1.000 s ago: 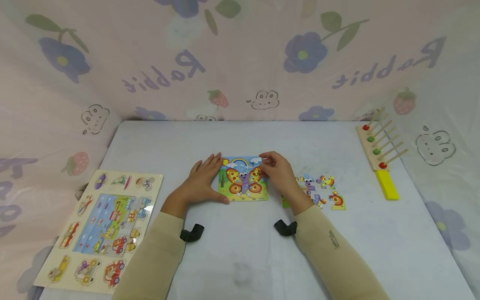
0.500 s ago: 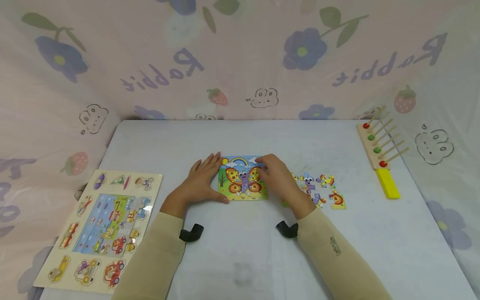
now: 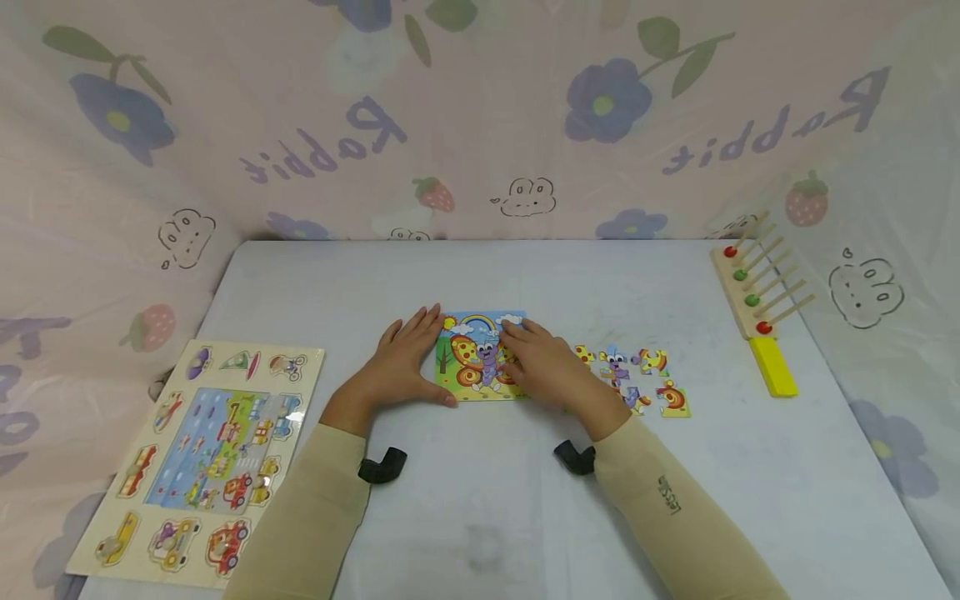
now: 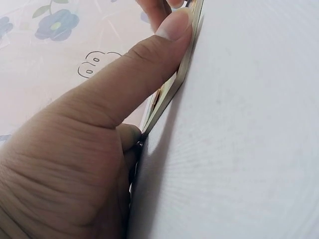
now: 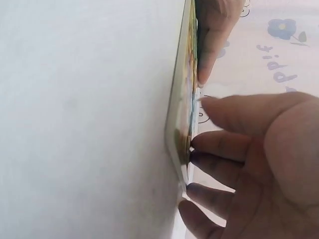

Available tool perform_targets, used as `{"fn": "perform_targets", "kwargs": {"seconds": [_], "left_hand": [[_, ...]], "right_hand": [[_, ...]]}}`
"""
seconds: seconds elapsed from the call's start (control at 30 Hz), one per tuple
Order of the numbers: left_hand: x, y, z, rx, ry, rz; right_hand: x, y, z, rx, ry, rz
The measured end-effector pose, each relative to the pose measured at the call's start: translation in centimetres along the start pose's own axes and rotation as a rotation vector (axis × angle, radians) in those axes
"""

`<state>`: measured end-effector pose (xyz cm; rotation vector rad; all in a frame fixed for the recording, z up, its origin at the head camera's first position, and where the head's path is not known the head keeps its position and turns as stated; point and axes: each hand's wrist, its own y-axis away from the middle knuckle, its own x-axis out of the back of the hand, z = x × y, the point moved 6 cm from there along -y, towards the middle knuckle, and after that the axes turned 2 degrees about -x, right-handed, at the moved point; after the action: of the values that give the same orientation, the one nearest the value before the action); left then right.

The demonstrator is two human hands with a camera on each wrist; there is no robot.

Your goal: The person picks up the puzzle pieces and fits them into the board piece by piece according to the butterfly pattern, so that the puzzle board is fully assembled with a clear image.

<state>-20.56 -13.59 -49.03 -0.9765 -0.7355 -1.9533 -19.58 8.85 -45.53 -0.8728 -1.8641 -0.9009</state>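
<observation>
A square butterfly puzzle board (image 3: 465, 385) lies flat at the middle of the table. My left hand (image 3: 401, 362) rests at its left side, fingers spread, the thumb by the lower left corner; in the left wrist view the thumb of this hand (image 4: 94, 119) touches the board's edge (image 4: 169, 94). Over the board's right part lies my right hand (image 3: 551, 367), hiding the right wing. The right wrist view shows the fingers of my right hand (image 5: 259, 154) loosely bent at the board's side (image 5: 174, 119), with nothing seen between them.
Several loose butterfly puzzle pieces (image 3: 673, 400) lie right of my right hand. A large vehicle puzzle board (image 3: 112, 500) is at the left. At the back right stand a wooden peg rack (image 3: 738, 292) with red and green beads and a yellow block (image 3: 775, 368).
My right hand has moved from the board's upper right edge inward over its right part, and its fingers have straightened somewhat. The left hand has stayed in place.
</observation>
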Motion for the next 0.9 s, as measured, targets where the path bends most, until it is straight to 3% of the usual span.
{"fn": "perform_targets", "kwargs": {"seconds": [0.17,0.37,0.5,0.73,0.9], "left_hand": [[0.0,0.0,0.0,0.001,0.004,-0.004],[0.0,0.0,0.1,0.004,0.001,-0.001],[0.1,0.0,0.1,0.003,0.0,0.003],[0.0,0.1,0.1,0.003,0.008,0.003],[0.1,0.2,0.1,0.0,0.013,0.004]], "right_hand": [[0.0,0.1,0.7,0.015,-0.166,0.028],[1.3,1.0,1.6,0.058,-0.445,0.133],[2.1,2.0,2.7,0.034,-0.613,0.204],[3.4,4.2,5.4,-0.005,-0.831,0.294],[4.4,5.8,7.3,0.03,-0.932,0.345]]}}
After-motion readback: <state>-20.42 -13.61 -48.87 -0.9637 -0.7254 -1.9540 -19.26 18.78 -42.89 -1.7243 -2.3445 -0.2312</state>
